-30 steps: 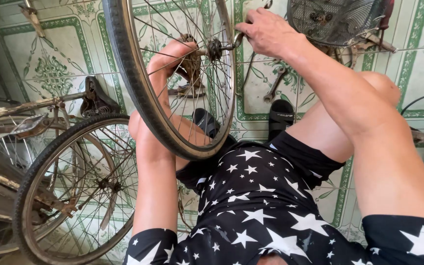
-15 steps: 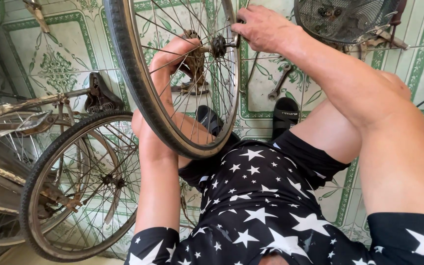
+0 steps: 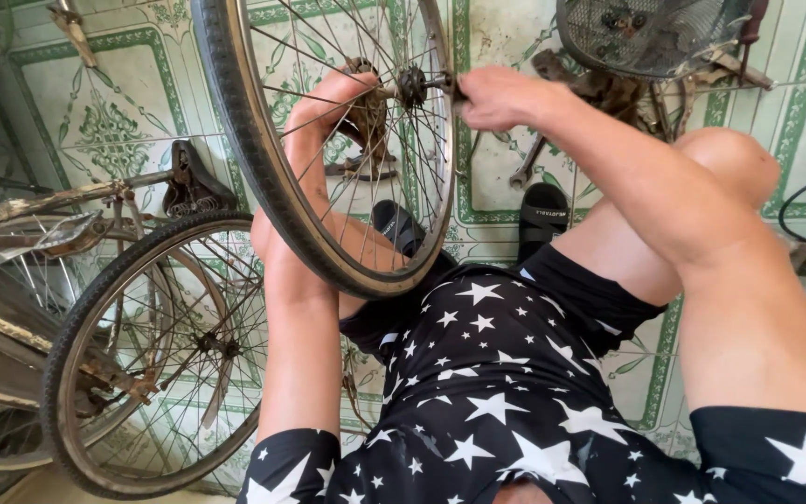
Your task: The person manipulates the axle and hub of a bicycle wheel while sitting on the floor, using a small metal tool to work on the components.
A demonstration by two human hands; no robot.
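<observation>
At far left I see an old bicycle (image 3: 95, 308) lying on the tiled floor (image 3: 95, 103), its rear wheel (image 3: 156, 359) and black saddle (image 3: 193, 187) toward me.

Right of it, the loose bicycle wheel (image 3: 328, 149) stands upright between my knees, its tyre low against my star-print shorts (image 3: 487, 373).

My left hand (image 3: 333, 112) reaches behind the spokes and closes around the rusty sprocket side of the hub (image 3: 409, 86).

My right hand (image 3: 496, 95) is clenched at the near end of the axle, just right of the hub. Whether it grips a nut, a small tool or only the axle end, I cannot tell.

The two hands are apart, one on each face of the wheel, both at its centre.

To do this well, I judge that the left hand should brace the far side firmly while the right turns in small, square movements, with the rim steadied against my legs so that the wheel does not swing.

A spanner (image 3: 526, 168) and a black sandal (image 3: 543, 219) lie on the floor beyond.

At upper right a wire basket (image 3: 650, 37) is cut off by the frame edge.

The top of the wheel is likewise cut off, and my left fingertips are hidden by the sprocket.
</observation>
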